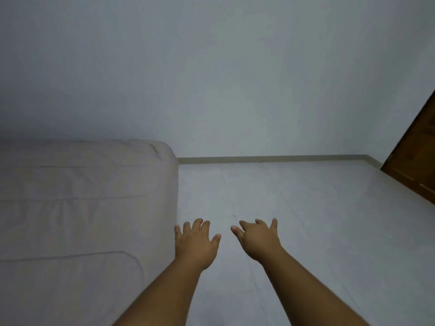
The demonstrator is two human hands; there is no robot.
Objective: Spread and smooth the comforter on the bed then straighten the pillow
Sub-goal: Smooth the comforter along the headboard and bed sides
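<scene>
A pale pink quilted comforter (pixel 77 208) covers the bed on the left and lies mostly flat, with shallow creases and a rounded far corner. My left hand (pixel 196 243) hovers just right of the bed's edge, fingers spread and holding nothing. My right hand (pixel 259 238) is further right over the floor, fingers apart and empty. Both arms reach forward from the bottom of the view. No pillow is in view.
Pale tiled floor (pixel 294 220) stretches to the right of the bed. A plain wall (pixel 235 78) with a low skirting strip (pixel 270 159) closes the far side. A dark wooden door or cabinet (pixel 416 165) stands at the right edge.
</scene>
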